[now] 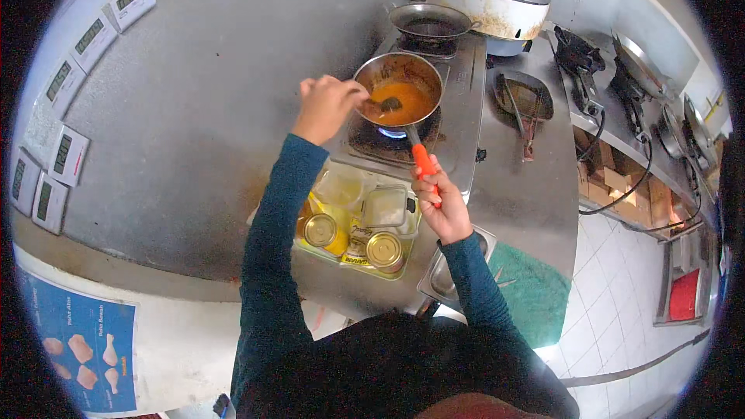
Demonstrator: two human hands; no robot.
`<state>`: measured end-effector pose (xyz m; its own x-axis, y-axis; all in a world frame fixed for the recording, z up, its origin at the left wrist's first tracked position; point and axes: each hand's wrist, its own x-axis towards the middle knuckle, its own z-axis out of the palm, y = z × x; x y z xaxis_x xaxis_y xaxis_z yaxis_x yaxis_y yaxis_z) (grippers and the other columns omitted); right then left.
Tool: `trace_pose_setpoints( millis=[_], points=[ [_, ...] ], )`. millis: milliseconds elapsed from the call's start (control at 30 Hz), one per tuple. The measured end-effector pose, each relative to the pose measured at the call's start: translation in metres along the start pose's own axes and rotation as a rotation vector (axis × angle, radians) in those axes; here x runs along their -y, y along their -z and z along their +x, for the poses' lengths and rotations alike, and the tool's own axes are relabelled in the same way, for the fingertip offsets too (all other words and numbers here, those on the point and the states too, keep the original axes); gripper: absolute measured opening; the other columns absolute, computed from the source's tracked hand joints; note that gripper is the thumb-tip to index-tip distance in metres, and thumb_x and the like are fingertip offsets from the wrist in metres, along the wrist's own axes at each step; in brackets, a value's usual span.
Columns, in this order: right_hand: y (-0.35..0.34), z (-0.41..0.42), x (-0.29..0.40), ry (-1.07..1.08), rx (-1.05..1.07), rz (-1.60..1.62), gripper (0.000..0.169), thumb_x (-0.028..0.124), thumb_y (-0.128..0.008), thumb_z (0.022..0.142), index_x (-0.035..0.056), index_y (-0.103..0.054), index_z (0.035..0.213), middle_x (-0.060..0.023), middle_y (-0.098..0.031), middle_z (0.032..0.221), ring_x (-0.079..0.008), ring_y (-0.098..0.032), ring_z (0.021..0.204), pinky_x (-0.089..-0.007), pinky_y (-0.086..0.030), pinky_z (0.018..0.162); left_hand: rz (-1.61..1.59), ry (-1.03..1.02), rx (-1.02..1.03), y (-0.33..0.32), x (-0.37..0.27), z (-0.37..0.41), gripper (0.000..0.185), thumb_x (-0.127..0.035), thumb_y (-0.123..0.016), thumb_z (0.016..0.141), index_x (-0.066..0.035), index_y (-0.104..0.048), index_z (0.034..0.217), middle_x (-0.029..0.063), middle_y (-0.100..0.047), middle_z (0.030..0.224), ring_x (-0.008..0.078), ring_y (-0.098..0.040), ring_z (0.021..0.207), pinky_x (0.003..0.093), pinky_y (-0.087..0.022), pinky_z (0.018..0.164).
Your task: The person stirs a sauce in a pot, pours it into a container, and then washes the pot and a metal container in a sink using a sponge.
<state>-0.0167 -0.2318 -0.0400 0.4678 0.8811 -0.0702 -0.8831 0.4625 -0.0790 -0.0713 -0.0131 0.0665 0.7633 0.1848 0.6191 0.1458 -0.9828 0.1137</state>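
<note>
My right hand [437, 198] is closed around the orange handle of a metal saucepan [440, 84], which is tilted over a burner with a blue flame [392, 133]. Orange-brown liquid [410, 98] lies in the pan, with a dark rounded thing [390, 104] in it, perhaps a utensil's head. At the pan's left rim is my left hand [330, 102], fingers bent and slightly blurred; whether it grips a utensil cannot be told. Below the stove, a yellowish tray [372, 270] holds lidded jars [384, 251], a clear container [386, 206] and a printed packet [355, 244].
Behind the saucepan, a wok [430, 20] sits on the other burner. A large rice cooker [495, 0] stands beyond. To the right are a square pan [527, 99], a green cloth [529, 297] and waffle-iron-like appliances. Digital timers [68, 155] line the left wall.
</note>
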Motion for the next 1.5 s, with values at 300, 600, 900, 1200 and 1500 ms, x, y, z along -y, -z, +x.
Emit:
trace_pose_setpoints(
  millis=[300,600,900,1200,1500],
  points=[
    [-0.002,-0.001,-0.001,-0.042,-0.007,0.038,0.044,-0.008,-0.038,0.077,0.0138,-0.033,0.115,-0.0115,-0.041,0.089,-0.0085,-0.038,0.057,-0.0139,-0.031,0.038,0.036,-0.091,-0.016,-0.097,-0.007,0.008,0.017,-0.032,-0.05,0.076,-0.021,-0.063,0.081,-0.004,-0.06,0.072,0.016,-0.05,0.076,0.0356,-0.027,0.071],
    [-0.018,0.001,0.005,-0.108,-0.011,0.197,0.047,-0.01,-0.039,0.075,0.0167,-0.032,0.114,-0.0116,-0.043,0.088,-0.009,-0.039,0.058,-0.0143,-0.031,0.039,0.106,0.193,0.078,-0.057,0.021,-0.01,0.02,-0.03,-0.048,0.079,-0.016,-0.061,0.078,0.0008,-0.061,0.068,0.0197,-0.054,0.071,0.0385,-0.027,0.072],
    [-0.025,0.002,0.002,-0.134,0.006,0.298,0.045,-0.011,-0.04,0.074,0.0147,-0.033,0.11,-0.0128,-0.042,0.088,-0.0108,-0.04,0.06,-0.0157,-0.032,0.041,-0.36,0.251,0.082,-0.078,-0.018,0.01,0.027,-0.036,-0.046,0.08,-0.014,-0.061,0.078,0.0007,-0.062,0.064,0.0208,-0.057,0.066,0.0379,-0.029,0.07],
    [-0.03,-0.002,0.001,-0.093,0.003,0.22,0.043,-0.01,-0.041,0.075,0.0145,-0.032,0.11,-0.013,-0.042,0.088,-0.0126,-0.041,0.062,-0.0161,-0.035,0.044,0.143,0.237,0.046,-0.079,0.02,0.01,0.024,-0.036,-0.046,0.08,-0.019,-0.063,0.084,-0.0017,-0.061,0.066,0.0198,-0.056,0.069,0.0406,-0.027,0.07],
    [-0.027,-0.003,0.001,-0.08,0.018,0.228,0.046,-0.008,-0.043,0.076,0.0156,-0.031,0.114,-0.0139,-0.043,0.092,-0.0137,-0.044,0.066,-0.0159,-0.038,0.047,0.092,-0.049,-0.091,-0.017,-0.014,-0.021,0.013,-0.023,-0.051,0.077,-0.016,-0.061,0.08,-0.0012,-0.059,0.074,0.018,-0.049,0.078,0.0397,-0.026,0.076]
  ],
)
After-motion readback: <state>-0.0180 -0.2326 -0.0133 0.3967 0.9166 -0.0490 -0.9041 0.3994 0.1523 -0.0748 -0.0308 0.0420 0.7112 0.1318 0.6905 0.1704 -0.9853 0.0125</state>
